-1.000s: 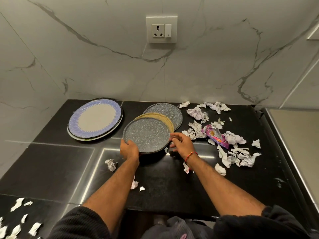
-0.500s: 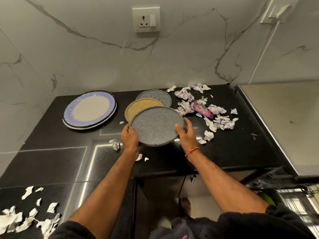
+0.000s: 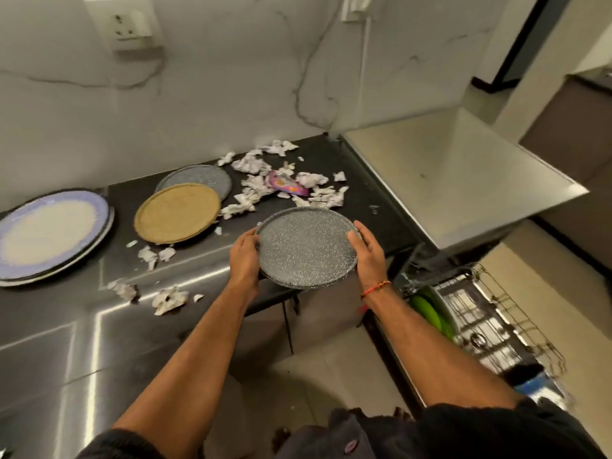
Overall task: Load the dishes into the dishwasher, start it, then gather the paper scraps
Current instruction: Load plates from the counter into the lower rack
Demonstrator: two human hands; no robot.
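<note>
A grey speckled plate (image 3: 306, 246) is lifted off the black counter, over its front edge. My left hand (image 3: 244, 256) grips its left rim and my right hand (image 3: 368, 252) grips its right rim. On the counter lie a tan plate (image 3: 177, 213), a second grey speckled plate (image 3: 202, 176) behind it, and a large blue-rimmed plate (image 3: 49, 231) at the left. Torn paper scraps (image 3: 261, 180) are heaped at the back right, with a few more scraps (image 3: 169, 298) near the front. The open dishwasher rack (image 3: 490, 326) is at the lower right.
A purple wrapper (image 3: 286, 186) lies among the scraps. Something green (image 3: 430, 314) sits in the rack. The black counter (image 3: 49, 326) has a raised pale surface (image 3: 457, 180) adjoining it on the right. A wall socket (image 3: 127, 23) is on the marble wall. Tiled floor is below.
Both hands lifted the grey speckled plate off the tan plate and carried it right and toward me, past the counter edge. The view swung right, showing the dishwasher rack.
</note>
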